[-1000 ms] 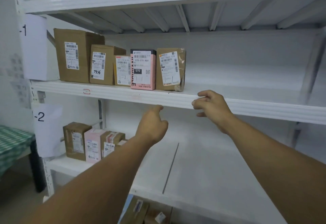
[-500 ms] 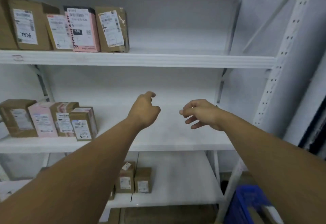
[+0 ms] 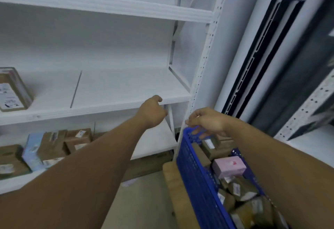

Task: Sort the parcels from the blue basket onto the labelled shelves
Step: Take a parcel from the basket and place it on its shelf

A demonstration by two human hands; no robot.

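Blue basket (image 3: 191,158), full of parcels (image 3: 228,166): right hand (image 3: 207,122) over far rim, left hand (image 3: 153,111) by shelf (image 3: 108,109) edge; both loosely curled, empty.

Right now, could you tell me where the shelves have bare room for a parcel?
Middle shelf: bare from the brown parcel at its left to the right upright. Lower shelf: free only at its right end; parcels crowd its left.
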